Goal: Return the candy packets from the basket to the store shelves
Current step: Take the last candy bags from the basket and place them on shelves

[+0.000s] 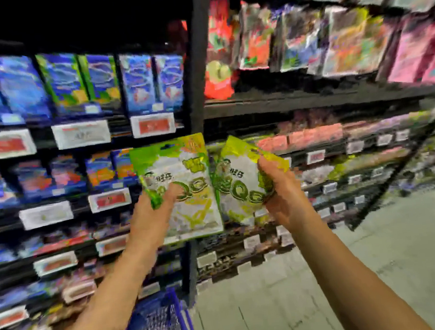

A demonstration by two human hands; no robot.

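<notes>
Blue basket (158, 329) sits low btwn our arms, nearest us. Above it, our left hand (151, 212) grips a green packet (183, 184) w/ thumb on front; right hand (281, 193) grips a 2nd packet (239, 181), tilted. Both are held in front of the shelves (311, 98), blurred.
</notes>
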